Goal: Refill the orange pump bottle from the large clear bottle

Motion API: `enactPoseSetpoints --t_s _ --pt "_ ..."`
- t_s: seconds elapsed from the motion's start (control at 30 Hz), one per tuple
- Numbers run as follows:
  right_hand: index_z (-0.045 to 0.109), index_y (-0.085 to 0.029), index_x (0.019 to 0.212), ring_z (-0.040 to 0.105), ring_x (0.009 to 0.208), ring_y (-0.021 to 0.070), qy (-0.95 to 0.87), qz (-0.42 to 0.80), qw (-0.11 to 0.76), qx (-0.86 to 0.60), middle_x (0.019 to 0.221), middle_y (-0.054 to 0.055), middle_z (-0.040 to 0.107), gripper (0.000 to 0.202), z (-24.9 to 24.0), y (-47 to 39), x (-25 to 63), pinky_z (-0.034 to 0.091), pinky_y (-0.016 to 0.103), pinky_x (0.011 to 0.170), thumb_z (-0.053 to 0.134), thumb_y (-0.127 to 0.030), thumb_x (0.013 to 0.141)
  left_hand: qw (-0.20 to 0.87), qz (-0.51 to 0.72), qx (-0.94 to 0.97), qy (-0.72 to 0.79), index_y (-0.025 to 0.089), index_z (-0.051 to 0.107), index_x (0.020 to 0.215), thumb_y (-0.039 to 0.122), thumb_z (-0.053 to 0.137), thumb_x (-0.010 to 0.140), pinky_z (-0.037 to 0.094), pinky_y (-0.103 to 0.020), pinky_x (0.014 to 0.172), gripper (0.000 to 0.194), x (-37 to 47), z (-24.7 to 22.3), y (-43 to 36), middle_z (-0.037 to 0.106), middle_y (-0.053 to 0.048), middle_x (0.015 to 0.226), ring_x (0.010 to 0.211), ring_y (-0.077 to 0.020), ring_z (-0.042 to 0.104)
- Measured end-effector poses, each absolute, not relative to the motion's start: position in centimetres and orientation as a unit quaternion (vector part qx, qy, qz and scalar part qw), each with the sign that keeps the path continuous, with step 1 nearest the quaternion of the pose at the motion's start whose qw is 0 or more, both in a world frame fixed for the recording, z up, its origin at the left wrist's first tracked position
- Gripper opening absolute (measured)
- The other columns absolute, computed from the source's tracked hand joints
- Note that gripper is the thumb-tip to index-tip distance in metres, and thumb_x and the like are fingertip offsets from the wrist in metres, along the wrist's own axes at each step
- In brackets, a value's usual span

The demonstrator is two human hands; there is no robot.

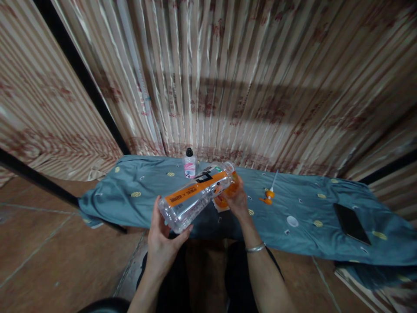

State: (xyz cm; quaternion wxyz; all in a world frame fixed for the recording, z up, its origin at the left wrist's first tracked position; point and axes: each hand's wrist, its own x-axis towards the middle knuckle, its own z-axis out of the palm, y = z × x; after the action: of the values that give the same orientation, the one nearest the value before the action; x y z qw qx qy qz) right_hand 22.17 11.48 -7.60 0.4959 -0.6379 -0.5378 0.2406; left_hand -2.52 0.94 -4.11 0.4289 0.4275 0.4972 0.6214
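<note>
A large clear bottle [195, 195] with an orange label is tilted, its base at the lower left and its mouth at the upper right. My left hand [164, 237] grips it around the base. At its mouth, my right hand [237, 200] holds an orange bottle [232, 184], partly hidden by the fingers. The two bottles meet or overlap there; the exact contact is unclear. Beneath them lies an orange-and-white packet or label [222, 204]. An orange pump head [269, 195] with a pale tube rests on the cloth to the right.
A small clear bottle [189, 164] with a black cap stands near the back of the teal cloth [150, 204]. To the right lie a round white disc [292, 221] and a dark phone or tablet [352, 223]. Striped curtains [208, 87] hang behind, with dark poles at both sides.
</note>
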Motion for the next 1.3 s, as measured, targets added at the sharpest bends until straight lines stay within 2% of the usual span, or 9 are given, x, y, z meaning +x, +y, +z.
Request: enactPoseSetpoints --t_s 0.1,0.27,0.47,0.7,0.87,1.1,1.3 --pt "0.040 -0.024 0.156 0.072 0.119 0.0374 -0.533 0.238 0.499 -0.640 0.129 0.011 0.074 0.095 -7.8 11.5 22.1 0.059 0.048 0.098 0.080 -0.049 0.074 0.433 0.624 0.421 0.496 0.030 0.035 0.164 0.031 0.100 0.058 0.050 -0.049 0.117 0.124 -2.4 -3.9 0.9 0.060 -0.014 0.155 0.141 -0.0360 0.061" --pt "0.038 -0.021 0.157 0.073 0.117 0.0377 -0.529 0.236 0.497 -0.646 0.128 0.014 0.074 0.098 -8.1 11.6 22.1 0.058 0.051 0.100 0.081 -0.046 0.072 0.435 0.619 0.415 0.505 0.030 0.034 0.165 0.033 0.101 0.056 0.056 -0.047 0.111 0.128 -2.5 -3.8 1.0 0.063 -0.015 0.151 0.136 -0.0365 0.066" --pt "0.041 -0.019 0.155 0.072 0.119 0.0377 -0.533 0.230 0.511 -0.634 0.130 0.016 0.073 0.096 -8.2 11.6 22.1 0.058 0.053 0.100 0.080 -0.045 0.072 0.427 0.613 0.433 0.504 0.028 0.031 0.165 0.035 0.099 0.061 0.055 -0.046 0.112 0.124 -2.8 -4.5 1.2 0.060 -0.016 0.155 0.139 -0.0356 0.063" --pt "0.041 -0.023 0.155 0.073 0.116 0.0402 -0.533 0.227 0.503 -0.641 0.127 0.014 0.074 0.098 -8.9 11.9 22.4 0.058 0.054 0.096 0.079 -0.052 0.071 0.411 0.629 0.417 0.511 0.026 0.030 0.164 0.041 0.097 0.062 0.052 -0.048 0.115 0.122 -2.0 -3.9 0.9 0.058 -0.017 0.155 0.139 -0.0358 0.063" --pt "0.038 -0.021 0.157 0.072 0.116 0.0429 -0.531 0.218 0.484 -0.660 0.130 0.017 0.073 0.103 -9.1 11.9 22.6 0.057 0.056 0.097 0.077 -0.062 0.071 0.408 0.621 0.453 0.493 0.029 0.021 0.165 0.035 0.096 0.067 0.056 -0.044 0.111 0.123 -2.1 -4.0 0.6 0.056 -0.016 0.155 0.141 -0.0341 0.061" --pt "0.034 -0.020 0.160 0.071 0.119 0.0419 -0.545 0.219 0.451 -0.671 0.133 0.018 0.072 0.109 -8.9 11.9 23.1 0.058 0.051 0.094 0.077 -0.063 0.070 0.372 0.635 0.473 0.484 0.029 0.040 0.151 0.031 0.097 0.065 0.060 -0.042 0.105 0.104 -2.6 -4.8 0.9 0.061 -0.013 0.145 0.134 -0.0330 0.066" --pt "0.033 -0.016 0.161 0.072 0.117 0.0417 -0.539 0.214 0.458 -0.674 0.132 0.020 0.072 0.110 -9.0 11.9 22.9 0.058 0.053 0.094 0.073 -0.063 0.070 0.361 0.636 0.473 0.491 0.030 0.044 0.147 0.029 0.097 0.065 0.061 -0.040 0.102 0.099 -2.9 -5.0 0.9 0.059 -0.012 0.145 0.133 -0.0322 0.066"
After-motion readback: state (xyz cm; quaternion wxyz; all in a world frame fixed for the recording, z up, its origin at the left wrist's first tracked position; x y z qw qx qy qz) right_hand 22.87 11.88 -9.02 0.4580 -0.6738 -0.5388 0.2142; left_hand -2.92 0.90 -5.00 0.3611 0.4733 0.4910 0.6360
